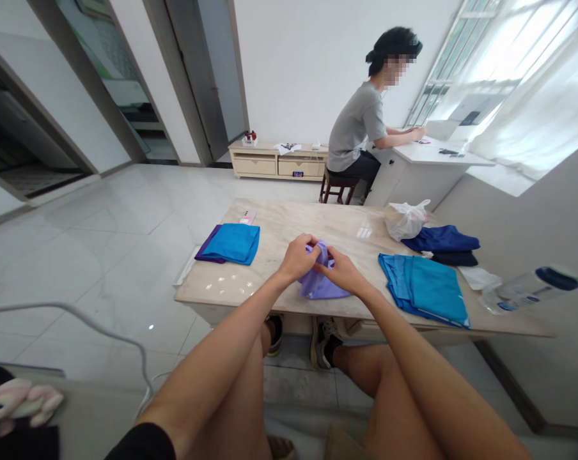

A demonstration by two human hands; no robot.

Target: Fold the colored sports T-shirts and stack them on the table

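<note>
A light purple cloth-like piece (323, 285) is gathered between my two hands over the middle of the table's front part. My left hand (300, 257) pinches its upper edge from the left. From the other side, my right hand (343, 271) has its fingers closed on the same piece. Its lower part hangs down to the tabletop. Whether it is a bag or a plain cloth, I cannot tell. To the left lie a folded bright blue piece (234, 243) and a dark purple one (209, 246) partly beneath it. A folded teal-blue stack (426, 287) lies to my right.
The marble-look table (274, 223) also bears a phone (247, 217), a white plastic bag (406, 219), dark blue fabric (445, 239) and a large clear bottle (529, 289) at the right. Beyond it, a person (360, 124) sits on a stool at a white desk (442, 152).
</note>
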